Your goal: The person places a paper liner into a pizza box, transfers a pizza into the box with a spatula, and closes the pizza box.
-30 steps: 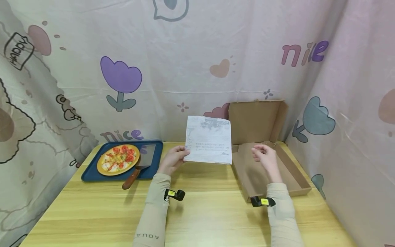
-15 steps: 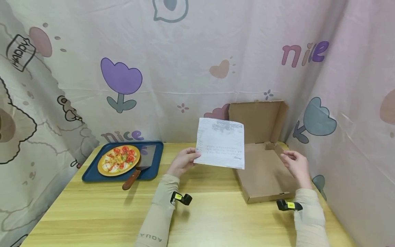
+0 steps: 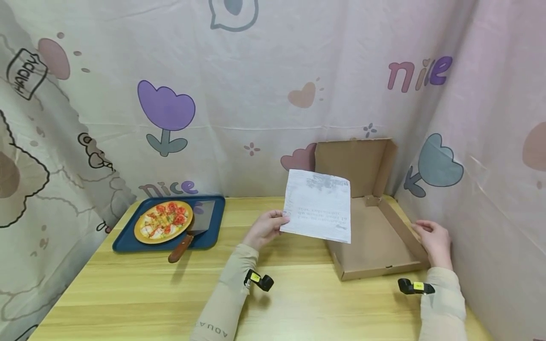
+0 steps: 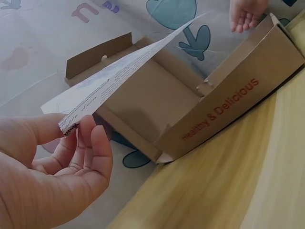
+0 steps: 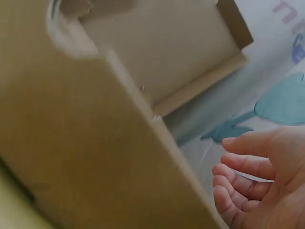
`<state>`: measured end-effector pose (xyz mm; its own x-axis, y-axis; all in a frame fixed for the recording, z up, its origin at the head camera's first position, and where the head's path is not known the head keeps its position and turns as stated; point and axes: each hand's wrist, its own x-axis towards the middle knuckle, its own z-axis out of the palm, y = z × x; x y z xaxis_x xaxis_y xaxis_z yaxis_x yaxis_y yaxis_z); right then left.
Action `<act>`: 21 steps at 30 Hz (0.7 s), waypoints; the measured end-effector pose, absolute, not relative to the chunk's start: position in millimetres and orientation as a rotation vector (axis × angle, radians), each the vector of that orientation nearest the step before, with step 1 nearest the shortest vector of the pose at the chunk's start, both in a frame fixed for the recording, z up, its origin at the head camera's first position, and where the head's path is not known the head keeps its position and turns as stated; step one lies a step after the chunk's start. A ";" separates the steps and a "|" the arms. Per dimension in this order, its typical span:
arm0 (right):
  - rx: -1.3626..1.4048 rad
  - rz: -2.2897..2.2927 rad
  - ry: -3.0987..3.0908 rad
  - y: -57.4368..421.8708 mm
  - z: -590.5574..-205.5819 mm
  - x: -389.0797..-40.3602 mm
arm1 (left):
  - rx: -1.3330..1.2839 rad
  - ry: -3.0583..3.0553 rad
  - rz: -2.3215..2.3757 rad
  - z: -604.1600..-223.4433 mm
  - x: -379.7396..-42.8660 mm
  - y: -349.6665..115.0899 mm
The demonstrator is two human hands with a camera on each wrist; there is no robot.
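Note:
My left hand (image 3: 264,229) pinches the lower left corner of a printed paper sheet (image 3: 317,206) between thumb and fingers. In the left wrist view the sheet (image 4: 119,71) slants up and away from the fingertips, over part of the pizza box. That brown cardboard pizza box (image 3: 375,251) lies with its lid raised at the back; red lettering reads "Healthy & Delicious" on its front wall (image 4: 224,105). At the box's right side, my right hand (image 3: 432,241) holds nothing. Its fingers are loosely bent beside the wall, as the right wrist view shows of this hand (image 5: 257,176).
On the left a blue tray (image 3: 122,242) bears a yellow plate with a pizza (image 3: 166,220). A pizza server (image 3: 182,247) with a wooden handle lies over the tray's front edge. A patterned curtain (image 3: 251,94) hangs behind the wooden table (image 3: 298,303).
The left hand has carried the paper sheet rightward and slightly lower, partly over the box. The right hand has moved from above the box's inside to beyond its right wall.

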<state>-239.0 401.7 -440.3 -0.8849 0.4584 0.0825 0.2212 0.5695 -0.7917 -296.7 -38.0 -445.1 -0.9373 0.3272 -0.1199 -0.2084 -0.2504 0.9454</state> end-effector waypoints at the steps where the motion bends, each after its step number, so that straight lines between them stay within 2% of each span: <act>1: -0.572 1.181 -2.540 403.6 -442.3 -238.4 | 0.136 1.668 2.241 -445.5 -295.9 -36.7; 5: -0.572 1.069 -2.605 407.9 -449.0 -238.1 | 0.113 1.657 2.251 -445.9 -293.4 -33.9; 21: -0.482 1.214 -2.787 408.5 -448.6 -240.0 | 0.048 1.644 2.290 -443.1 -291.5 -32.1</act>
<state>-240.0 408.5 -448.6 -0.9489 0.3086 -0.0659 0.2584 0.6402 -0.7234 -291.5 -32.1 -443.1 -0.9481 0.2763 -0.1576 -0.2378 -0.2864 0.9281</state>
